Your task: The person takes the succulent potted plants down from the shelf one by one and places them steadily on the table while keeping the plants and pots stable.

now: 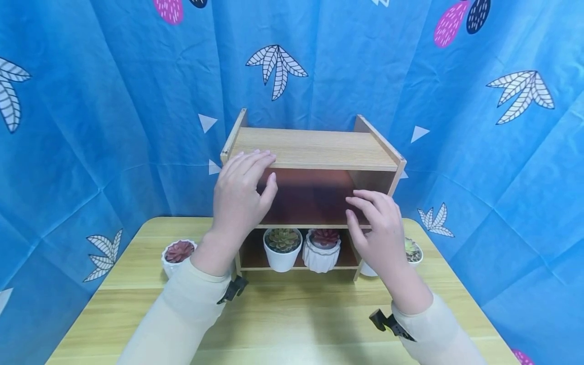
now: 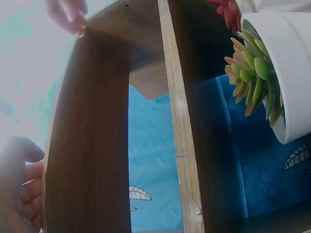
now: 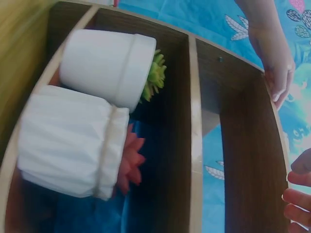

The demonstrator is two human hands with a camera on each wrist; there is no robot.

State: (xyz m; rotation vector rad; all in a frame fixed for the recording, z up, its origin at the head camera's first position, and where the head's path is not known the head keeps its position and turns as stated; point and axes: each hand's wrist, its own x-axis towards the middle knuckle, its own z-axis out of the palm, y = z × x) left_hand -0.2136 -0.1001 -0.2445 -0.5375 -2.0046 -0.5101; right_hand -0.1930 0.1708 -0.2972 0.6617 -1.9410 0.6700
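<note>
A small wooden shelf (image 1: 315, 147) with two levels stands at the back of the table. My left hand (image 1: 242, 190) rests its fingers on the left front edge of the top board, thumb held apart below. In front of the shelf's right side, my right hand (image 1: 380, 228) hovers with loosely bent fingers and nothing in them. On the lower level sit a smooth white pot with a green succulent (image 1: 283, 241) and a ribbed white pot (image 1: 321, 258) with a red succulent. The right wrist view shows both pots close up, the ribbed pot (image 3: 73, 141) nearer.
Left of the shelf, a white pot with a dark red succulent (image 1: 179, 251) stands on the wooden table (image 1: 292, 319). To the right, a pot with a pale green succulent (image 1: 412, 251) is partly hidden by my right arm. A blue patterned curtain (image 1: 150, 101) hangs behind and around.
</note>
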